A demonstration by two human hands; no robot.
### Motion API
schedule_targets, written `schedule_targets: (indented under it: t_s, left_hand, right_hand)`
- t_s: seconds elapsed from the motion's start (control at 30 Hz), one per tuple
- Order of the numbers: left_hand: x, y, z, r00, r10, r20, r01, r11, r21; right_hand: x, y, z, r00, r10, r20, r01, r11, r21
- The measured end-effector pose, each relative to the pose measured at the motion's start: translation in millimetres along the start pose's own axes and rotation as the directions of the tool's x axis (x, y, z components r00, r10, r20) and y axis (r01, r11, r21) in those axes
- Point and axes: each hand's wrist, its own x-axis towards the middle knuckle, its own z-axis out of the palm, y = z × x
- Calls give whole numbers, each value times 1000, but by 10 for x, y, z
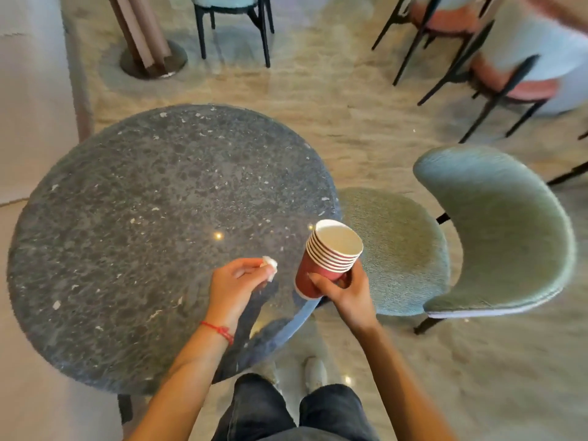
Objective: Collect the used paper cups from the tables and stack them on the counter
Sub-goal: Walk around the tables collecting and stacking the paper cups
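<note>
A stack of several nested red paper cups with white insides tilts to the right above the table's right edge. My right hand grips the stack round its lower part. My left hand hovers over the round dark speckled table and pinches a small crumpled white tissue between thumb and fingers. A red thread bracelet is on the left wrist. No cup stands on the tabletop.
A green upholstered chair stands close to the table's right side. Black-legged chairs with pink seats are at the back right, another chair at the top. A table pedestal base is at the back left. My legs and shoes show below.
</note>
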Motion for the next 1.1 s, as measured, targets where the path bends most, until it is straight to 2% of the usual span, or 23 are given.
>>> schedule_targets:
  t_s: [0.23, 0.5, 0.67, 0.97, 1.1]
  left_hand:
    - [-254, -39, 865, 957, 11, 289, -38, 995, 88]
    - [-926, -319, 2117, 835, -32, 550, -74, 983, 170]
    - [-1499, -518, 2973, 747, -45, 663, -116, 974, 196]
    - [-2377, -774, 4177, 522, -98, 848, -153, 967, 206]
    - [-2441, -814, 4619, 511, -119, 852, -148, 963, 223]
  right_hand:
    - [-485, 5, -819, 961, -16, -276, 39, 996, 79]
    - [-1348, 87, -2057, 846, -19, -533, 111, 984, 141]
    - [-1940, 189, -2896, 763, 10, -647, 125, 979, 163]
    - [-2576, 402, -4012, 609, 64, -791, 134, 974, 182]
    - [-2541, 461, -4364, 547, 89, -832, 140, 971, 195]
